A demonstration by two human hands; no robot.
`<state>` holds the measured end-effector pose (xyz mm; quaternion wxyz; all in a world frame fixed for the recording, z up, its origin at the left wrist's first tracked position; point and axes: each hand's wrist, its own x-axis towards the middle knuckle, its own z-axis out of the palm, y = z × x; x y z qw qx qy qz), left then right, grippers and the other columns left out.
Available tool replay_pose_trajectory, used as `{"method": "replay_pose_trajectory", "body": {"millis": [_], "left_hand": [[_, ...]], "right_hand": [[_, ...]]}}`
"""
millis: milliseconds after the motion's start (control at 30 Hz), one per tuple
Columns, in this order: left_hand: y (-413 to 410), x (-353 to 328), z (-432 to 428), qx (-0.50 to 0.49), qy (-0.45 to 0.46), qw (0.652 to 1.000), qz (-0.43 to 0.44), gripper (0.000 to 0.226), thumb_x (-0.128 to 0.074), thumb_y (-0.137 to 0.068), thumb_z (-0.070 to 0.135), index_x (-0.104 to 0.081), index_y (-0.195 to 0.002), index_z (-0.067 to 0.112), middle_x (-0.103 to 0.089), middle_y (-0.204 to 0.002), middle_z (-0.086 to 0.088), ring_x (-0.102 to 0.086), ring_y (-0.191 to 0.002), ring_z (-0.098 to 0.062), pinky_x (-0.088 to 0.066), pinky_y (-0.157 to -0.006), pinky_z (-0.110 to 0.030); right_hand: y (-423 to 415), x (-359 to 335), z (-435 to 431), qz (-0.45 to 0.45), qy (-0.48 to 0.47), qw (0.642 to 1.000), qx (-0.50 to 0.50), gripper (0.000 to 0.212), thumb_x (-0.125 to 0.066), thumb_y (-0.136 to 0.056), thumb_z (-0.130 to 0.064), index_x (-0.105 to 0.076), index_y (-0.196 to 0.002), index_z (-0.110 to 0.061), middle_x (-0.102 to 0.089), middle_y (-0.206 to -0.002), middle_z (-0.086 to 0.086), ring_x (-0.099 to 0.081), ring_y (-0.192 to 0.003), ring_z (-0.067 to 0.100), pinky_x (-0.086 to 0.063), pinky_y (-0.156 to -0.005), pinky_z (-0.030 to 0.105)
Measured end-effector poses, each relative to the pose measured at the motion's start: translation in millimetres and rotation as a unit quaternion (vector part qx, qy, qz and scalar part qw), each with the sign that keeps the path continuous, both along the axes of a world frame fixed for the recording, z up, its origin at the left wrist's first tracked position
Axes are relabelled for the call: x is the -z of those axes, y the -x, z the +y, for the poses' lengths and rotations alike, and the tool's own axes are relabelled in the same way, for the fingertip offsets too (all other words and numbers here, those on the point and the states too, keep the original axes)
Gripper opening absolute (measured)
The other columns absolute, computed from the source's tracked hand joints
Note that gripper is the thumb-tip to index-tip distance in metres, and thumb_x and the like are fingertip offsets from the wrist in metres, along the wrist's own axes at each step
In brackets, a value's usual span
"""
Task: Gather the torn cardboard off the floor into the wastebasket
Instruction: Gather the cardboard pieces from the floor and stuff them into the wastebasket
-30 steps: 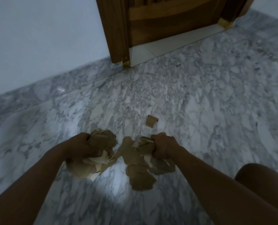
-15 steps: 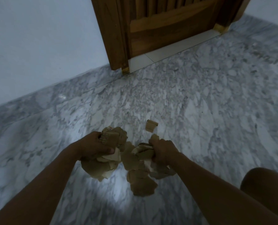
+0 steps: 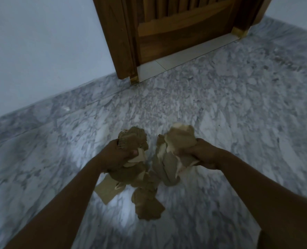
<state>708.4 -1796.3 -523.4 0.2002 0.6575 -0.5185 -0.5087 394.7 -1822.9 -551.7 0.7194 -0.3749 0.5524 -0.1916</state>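
Head view only, so we go through it from near to far. Both of our bare forearms reach forward and down over the grey-veined marble floor (image 3: 239,108).

Our left hand (image 3: 116,156) is curled tight around a crumpled wad of torn cardboard (image 3: 133,141), with the thumb pressing on the near side of the wad; brown corrugated edges stick up above the knuckles and a pale inner layer shows just below the thumb. Our right hand (image 3: 204,153) is likewise clenched on its own bundle of torn pieces (image 3: 179,139), which rises above the fist and trails down toward the middle, brown on one face and cream on the other.

Between and below the two hands more scraps hang or lie in a loose cluster; we cannot tell which of them are off the floor. A flat rectangular piece (image 3: 107,190) shows just under our left wrist, and a larger ragged piece (image 3: 148,206) sits nearest to us, under the gap between the hands.

Farther off, a wooden door (image 3: 176,27) in a dark wooden frame meets the floor at a pale threshold strip (image 3: 178,59). A plain bluish wall (image 3: 41,42) runs along the left. No bin shows in this view.
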Motion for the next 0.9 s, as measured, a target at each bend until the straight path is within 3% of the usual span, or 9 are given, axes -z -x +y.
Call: {"method": "replay_pose_trajectory", "body": {"millis": [167, 233, 333, 433, 467, 600, 767, 900], "left_hand": [[56, -6, 5, -0.071, -0.018, 0.987, 0.143, 0.018, -0.051, -0.100, 0.016, -0.067, -0.108, 0.012, -0.069, -0.101, -0.008, -0.064, -0.103, -0.033, -0.054, -0.081, -0.035], [69, -10, 9, -0.128, -0.043, 0.981, 0.141, 0.028, -0.039, -0.104, 0.024, -0.065, -0.107, 0.013, -0.067, -0.100, -0.008, -0.062, -0.100, -0.031, -0.053, -0.082, -0.036], [81, -21, 12, -0.209, -0.025, 0.963, 0.167, 0.048, -0.029, -0.105, 0.037, -0.057, -0.128, 0.006, -0.064, -0.123, -0.016, -0.061, -0.110, -0.029, -0.049, -0.097, -0.038], [82, -37, 12, -0.206, -0.030, 0.933, 0.295, 0.059, -0.025, -0.101, 0.052, -0.066, -0.112, 0.011, -0.076, -0.097, -0.009, -0.072, -0.086, -0.020, -0.059, -0.072, -0.028], [81, -41, 11, -0.191, -0.027, 0.930, 0.312, 0.058, -0.027, -0.101, 0.053, -0.067, -0.111, 0.012, -0.076, -0.098, -0.010, -0.073, -0.085, -0.020, -0.060, -0.071, -0.029], [69, -58, 6, -0.161, -0.030, 0.953, 0.254, 0.043, -0.046, -0.098, 0.043, -0.063, -0.122, 0.012, -0.070, -0.116, -0.014, -0.067, -0.105, -0.028, -0.053, -0.089, -0.038], [67, -80, -2, -0.088, -0.056, 0.979, 0.173, 0.033, -0.050, -0.099, 0.039, -0.072, -0.101, 0.014, -0.073, -0.103, -0.012, -0.067, -0.098, -0.029, -0.052, -0.083, -0.036], [75, -99, -3, -0.007, -0.023, 0.984, 0.174, 0.028, -0.052, -0.099, 0.037, -0.071, -0.099, 0.016, -0.073, -0.085, 0.000, -0.069, -0.083, -0.017, -0.053, -0.064, -0.028]], "right_hand": [[-39, -4, 8, -0.080, -0.004, 0.988, 0.131, 0.085, -0.098, -0.052, -0.034, -0.064, -0.126, -0.009, -0.073, -0.115, 0.011, -0.073, -0.101, 0.030, -0.060, -0.082, 0.046], [-54, -7, 16, -0.091, -0.004, 0.985, 0.150, 0.063, -0.091, -0.067, -0.034, -0.068, -0.121, -0.012, -0.075, -0.110, 0.009, -0.074, -0.096, 0.028, -0.061, -0.076, 0.042], [-67, -17, 25, -0.147, -0.014, 0.980, 0.135, 0.048, -0.083, -0.078, -0.028, -0.068, -0.121, -0.010, -0.074, -0.114, 0.013, -0.071, -0.104, 0.033, -0.056, -0.092, 0.052], [-69, -34, 25, -0.186, -0.017, 0.976, 0.115, 0.044, -0.077, -0.084, -0.019, -0.066, -0.124, -0.005, -0.072, -0.118, 0.017, -0.069, -0.109, 0.035, -0.054, -0.097, 0.050], [-68, -40, 24, -0.190, -0.012, 0.976, 0.106, 0.042, -0.075, -0.086, -0.019, -0.066, -0.124, -0.005, -0.071, -0.118, 0.017, -0.068, -0.110, 0.035, -0.055, -0.096, 0.048], [-58, -62, 25, -0.165, -0.004, 0.981, 0.100, 0.033, -0.059, -0.097, -0.029, -0.067, -0.122, -0.009, -0.073, -0.112, 0.014, -0.072, -0.096, 0.030, -0.060, -0.077, 0.040], [-41, -85, 30, -0.137, 0.002, 0.985, 0.107, 0.036, -0.058, -0.096, -0.022, -0.061, -0.129, -0.009, -0.073, -0.107, 0.013, -0.070, -0.088, 0.028, -0.059, -0.073, 0.040], [-24, -107, 41, -0.142, 0.022, 0.976, 0.166, 0.047, -0.063, -0.094, -0.016, -0.046, -0.136, -0.025, -0.064, -0.128, 0.014, -0.067, -0.108, 0.036, -0.059, -0.083, 0.049]]}}
